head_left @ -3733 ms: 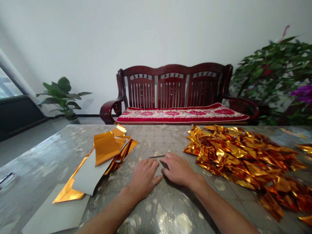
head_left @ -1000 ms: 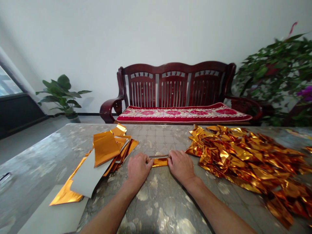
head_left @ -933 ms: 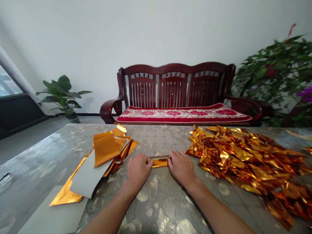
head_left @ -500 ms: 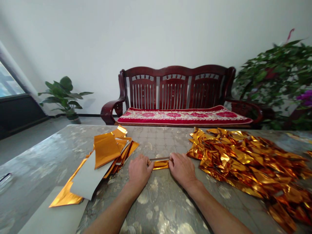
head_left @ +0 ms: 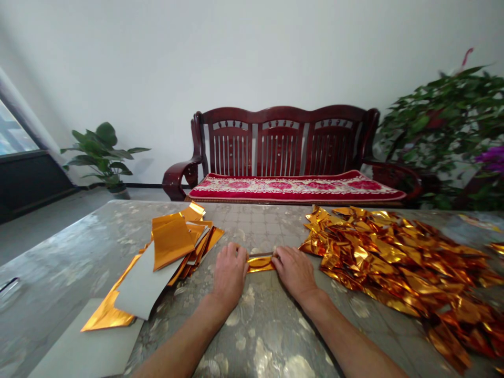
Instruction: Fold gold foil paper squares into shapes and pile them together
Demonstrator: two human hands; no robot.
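A narrow folded strip of gold foil paper (head_left: 260, 264) lies across the middle of the table, between my two hands. My left hand (head_left: 230, 270) is closed on the strip's left end, its fingers curled and the tips partly hidden. At the other end my right hand (head_left: 294, 269) pinches the strip, thumb and fingers together. Left of my hands is a loose stack of gold foil sheets (head_left: 173, 239), some with their grey backs up. To the right spreads a large heap of folded gold foil pieces (head_left: 388, 257).
The patterned grey table (head_left: 252, 336) carries everything. Beyond its far edge stands a dark red wooden bench (head_left: 277, 149) with a red floral cover (head_left: 299, 187). A potted plant (head_left: 103, 155) is at the left; leafy greenery (head_left: 441, 126) rises at the right.
My left hand has turned and shifted slightly right on the strip, its fingers more raised. The strip's surface now shows a bowed crease. My right hand stays almost where it was.
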